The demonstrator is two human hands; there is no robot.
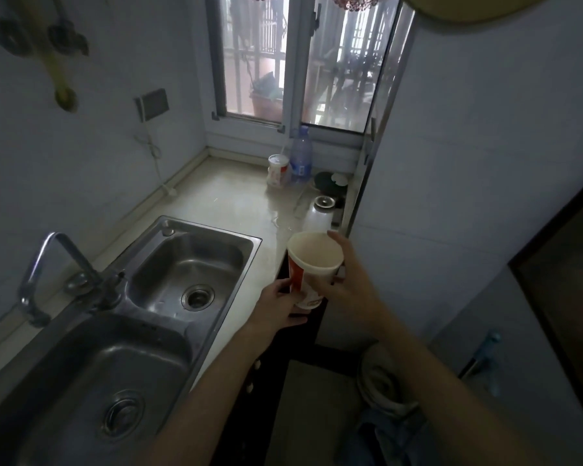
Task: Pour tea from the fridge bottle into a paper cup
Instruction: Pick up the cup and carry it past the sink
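paper cup [312, 264], white with red print, mouth up, hovering just right of the sink [169, 250], over the counter [229, 196] edge | left hand [280, 306] gripping its base, right hand [354, 280] wrapping its side | beyond the sink, bare counter stretching to a water bottle [301, 156]

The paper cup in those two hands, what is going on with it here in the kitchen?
A person holds the paper cup with both hands at the edge of the counter, right of the sink. The left hand grips its lower part; the right hand wraps its side near the rim. Nothing is being poured now, and whether the cup holds liquid is hard to tell. A plastic bottle stands far back by the window.
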